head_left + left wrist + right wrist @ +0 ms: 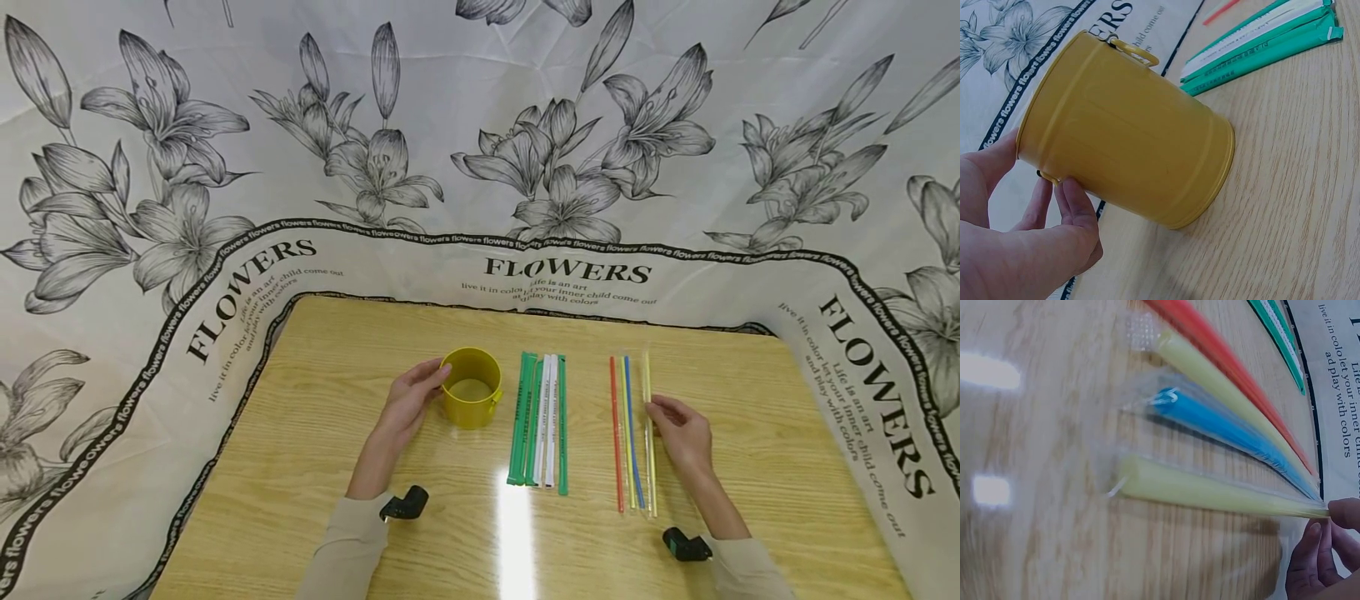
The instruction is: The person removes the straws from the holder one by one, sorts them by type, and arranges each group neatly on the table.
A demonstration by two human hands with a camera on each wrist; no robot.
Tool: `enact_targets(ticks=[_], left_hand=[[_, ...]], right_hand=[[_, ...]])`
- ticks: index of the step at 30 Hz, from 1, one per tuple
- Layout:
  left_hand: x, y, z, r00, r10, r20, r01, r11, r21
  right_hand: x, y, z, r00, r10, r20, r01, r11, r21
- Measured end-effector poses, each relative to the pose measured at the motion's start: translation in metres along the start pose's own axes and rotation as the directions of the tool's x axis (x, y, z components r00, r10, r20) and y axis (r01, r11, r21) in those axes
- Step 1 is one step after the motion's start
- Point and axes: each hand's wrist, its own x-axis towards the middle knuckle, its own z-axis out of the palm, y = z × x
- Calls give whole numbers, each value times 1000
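Note:
My left hand (408, 400) holds a small yellow bucket (471, 412) by its left side. In the left wrist view the thumb is at the rim and the fingertips are by a small side handle (1049, 177). On the right, my right hand (686, 433) pinches a clear-wrapped yellow straw (1210, 492) between thumb and fingers. Just left of that straw lie a blue straw (634, 437), another yellow straw (1210, 365) and a red straw (617, 433), side by side.
Between the bucket and the coloured straws lie several slim paper-wrapped sticks, green ones (517, 425) and white ones (551, 421). A white flower-print cloth (562, 287) stands around the back and sides of the wooden table (360, 333). Light glares off the tabletop near the front.

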Motion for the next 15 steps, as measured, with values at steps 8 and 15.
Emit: enact_targets(ticks=[8, 15], left_hand=[[-1, 0, 0, 1000, -2, 1, 2, 1000, -2], [-2, 1, 0, 1000, 3, -1, -3, 1000, -21]], right_hand=[[6, 5, 9, 996, -85, -7, 83, 990, -114], [11, 8, 15, 981, -194, -16, 184, 952, -243]])
